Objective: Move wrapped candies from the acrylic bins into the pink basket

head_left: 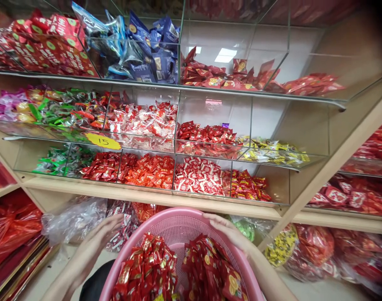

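A round pink plastic basket [186, 214] with a mesh wall is close in front of me at the bottom of the view. Two heaps of small red packets lie in it: shiny red packets [149, 267] on the left and darker red packets with an orange fruit print [209, 267] on the right. My right hand [230, 234] grips the basket's far right rim, its fingers along the edge. To the left of the basket, my left hand [107, 230] is stretched out with its fingers extended, apart from the rim and holding nothing.
Ahead stand wooden shelves [147, 194] with clear bins of wrapped sweets in several rows. A yellow price tag [103, 141] reads 15. Below are a clear plastic bag [76, 217] at left and bagged sweets [313, 246] at right. A slanted wooden post [332, 167] divides the shelving.
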Demonstrator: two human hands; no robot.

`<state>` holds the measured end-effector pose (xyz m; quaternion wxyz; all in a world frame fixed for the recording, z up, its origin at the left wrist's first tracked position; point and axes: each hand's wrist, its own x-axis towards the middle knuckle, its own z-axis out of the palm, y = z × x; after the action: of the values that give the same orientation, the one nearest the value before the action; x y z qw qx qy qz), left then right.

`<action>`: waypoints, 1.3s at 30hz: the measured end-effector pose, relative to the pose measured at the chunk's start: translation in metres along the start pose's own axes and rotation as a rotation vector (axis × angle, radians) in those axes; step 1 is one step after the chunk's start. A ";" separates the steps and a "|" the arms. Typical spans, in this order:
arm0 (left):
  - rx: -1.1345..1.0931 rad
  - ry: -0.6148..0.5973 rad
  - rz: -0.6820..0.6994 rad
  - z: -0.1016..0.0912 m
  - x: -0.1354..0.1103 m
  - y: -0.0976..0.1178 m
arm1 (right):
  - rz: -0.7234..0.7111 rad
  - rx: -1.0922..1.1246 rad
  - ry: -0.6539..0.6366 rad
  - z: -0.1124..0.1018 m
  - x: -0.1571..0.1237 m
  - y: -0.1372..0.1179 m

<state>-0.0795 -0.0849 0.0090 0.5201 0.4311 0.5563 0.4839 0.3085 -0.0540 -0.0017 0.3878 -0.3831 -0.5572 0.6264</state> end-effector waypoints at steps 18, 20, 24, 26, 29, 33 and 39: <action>0.118 -0.440 -0.275 0.078 0.084 0.006 | -0.161 -0.849 0.102 -0.005 -0.009 -0.034; 0.147 -0.437 -0.266 0.080 0.084 0.006 | -0.209 -1.105 0.121 -0.007 -0.002 -0.059; 0.188 -0.471 -0.221 0.084 0.084 0.005 | -0.373 -1.511 0.177 -0.014 0.029 -0.103; 0.166 -0.520 -0.210 0.085 0.084 0.005 | -0.402 -1.674 0.126 -0.017 0.047 -0.112; 0.141 -0.547 -0.203 0.084 0.082 0.005 | -0.366 -1.815 0.086 -0.022 0.067 -0.111; 0.118 -0.528 -0.211 0.082 0.081 0.005 | -0.385 -1.814 0.087 -0.029 0.072 -0.103; 0.078 -0.614 -0.168 0.085 0.082 0.007 | -0.388 -1.615 0.125 -0.036 0.072 -0.112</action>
<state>-0.0018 0.0042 0.0033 0.6849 0.5292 0.4252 0.2646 0.3189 0.0350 0.1035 0.1250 -0.4745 -0.8688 -0.0662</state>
